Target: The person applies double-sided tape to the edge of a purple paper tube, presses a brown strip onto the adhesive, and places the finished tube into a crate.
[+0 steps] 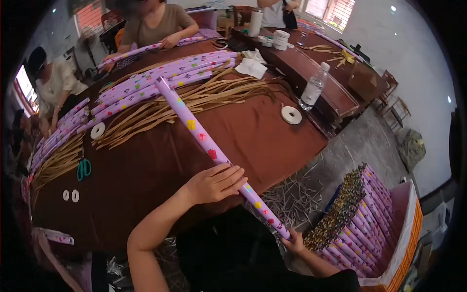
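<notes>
A long purple patterned roll slants from the table's middle down to the lower right. My left hand lies over its middle, fingers closed round it from above. At its lower end my right hand grips the roll near the tip. Beyond the far end of the roll lie tan strips and a pile of similar purple rolls on the brown table cover.
A basket of purple rolls stands on the floor at right. White tape rolls, a water bottle, white paper and teal scissors rest on the tables. Other people sit across and at left; paper shreds cover the floor.
</notes>
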{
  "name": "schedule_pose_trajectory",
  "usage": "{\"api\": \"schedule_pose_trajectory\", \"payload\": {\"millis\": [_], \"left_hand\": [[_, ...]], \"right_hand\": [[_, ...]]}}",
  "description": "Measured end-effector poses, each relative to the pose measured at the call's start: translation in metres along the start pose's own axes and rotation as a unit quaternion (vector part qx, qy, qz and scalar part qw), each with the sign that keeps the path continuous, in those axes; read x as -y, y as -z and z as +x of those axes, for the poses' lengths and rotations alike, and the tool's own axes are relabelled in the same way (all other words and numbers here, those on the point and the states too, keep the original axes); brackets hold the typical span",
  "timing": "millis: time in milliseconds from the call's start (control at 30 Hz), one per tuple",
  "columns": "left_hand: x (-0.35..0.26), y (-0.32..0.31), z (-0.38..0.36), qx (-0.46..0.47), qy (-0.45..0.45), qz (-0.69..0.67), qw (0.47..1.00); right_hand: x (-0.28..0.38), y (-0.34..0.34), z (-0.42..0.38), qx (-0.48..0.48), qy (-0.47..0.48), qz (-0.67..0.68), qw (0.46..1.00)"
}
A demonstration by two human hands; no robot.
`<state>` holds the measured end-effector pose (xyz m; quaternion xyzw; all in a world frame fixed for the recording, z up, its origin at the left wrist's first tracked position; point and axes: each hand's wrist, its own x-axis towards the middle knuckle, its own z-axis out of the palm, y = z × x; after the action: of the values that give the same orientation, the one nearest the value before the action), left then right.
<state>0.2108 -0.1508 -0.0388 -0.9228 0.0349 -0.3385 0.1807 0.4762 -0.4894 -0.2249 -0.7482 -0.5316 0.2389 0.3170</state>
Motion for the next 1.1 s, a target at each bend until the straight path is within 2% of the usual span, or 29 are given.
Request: {"api": "schedule_pose_trajectory", "payload": {"millis": [33,67,133,300,333,467,567,633,667,733,800,867,933,1033,1067,1100], "left_hand": [[0.001,-0.001,0.0,0.01,-0.018,-0.011,1.0],[0.0,0.0,0.0,0.005,-0.029,-0.018,0.999],[-0.001,0.002,0.003,0.034,-0.056,0.002,0.998],[-0.004,-0.004,0.001,0.062,-0.048,-0.031,0.996],[-0.004,-0.008,-0.001,0.058,-0.054,-0.034,0.996],[-0.004,-0.011,-0.006,0.054,-0.038,-0.03,0.997],[-0.005,-0.01,-0.006,0.056,-0.03,-0.037,0.997],[-0.005,-0.009,-0.004,0.055,-0.02,-0.039,0.998],[-0.006,-0.009,-0.003,0.051,-0.019,-0.043,0.998],[-0.007,-0.01,0.001,0.044,-0.009,-0.06,0.997],[-0.008,-0.014,0.0,0.045,-0.013,-0.066,0.997],[-0.009,-0.019,-0.001,0.043,-0.018,-0.076,0.996],[-0.01,-0.021,0.002,0.047,-0.032,-0.088,0.994],[-0.01,-0.02,-0.001,0.067,-0.022,-0.081,0.994],[-0.01,-0.021,-0.002,0.071,-0.02,-0.084,0.994],[-0.01,-0.02,-0.003,0.073,-0.017,-0.081,0.994]], "right_hand": [[0.008,-0.003,0.001,-0.016,-0.004,0.015,1.0],[0.017,0.001,0.001,0.0,-0.065,0.036,0.997],[0.014,-0.003,0.002,-0.031,-0.065,0.055,0.996],[0.0,-0.01,0.003,-0.1,-0.056,0.053,0.992],[0.005,-0.009,0.003,-0.111,-0.059,0.088,0.988],[0.014,-0.005,0.004,-0.116,-0.088,0.07,0.987],[0.01,-0.006,0.002,-0.113,-0.131,0.108,0.979],[0.029,0.0,0.006,-0.13,-0.092,0.087,0.983],[0.043,0.006,0.007,-0.142,-0.095,0.125,0.977],[0.028,-0.007,0.013,-0.204,-0.046,0.141,0.968],[0.047,0.004,0.021,-0.205,-0.116,0.228,0.945],[0.061,0.008,0.028,-0.248,-0.127,0.387,0.879],[0.061,0.01,0.032,-0.295,-0.185,0.39,0.852],[0.048,0.01,0.035,-0.376,-0.179,0.441,0.795],[0.04,0.01,0.032,-0.379,-0.176,0.496,0.761],[0.038,0.012,0.032,-0.402,-0.177,0.491,0.752]]}}
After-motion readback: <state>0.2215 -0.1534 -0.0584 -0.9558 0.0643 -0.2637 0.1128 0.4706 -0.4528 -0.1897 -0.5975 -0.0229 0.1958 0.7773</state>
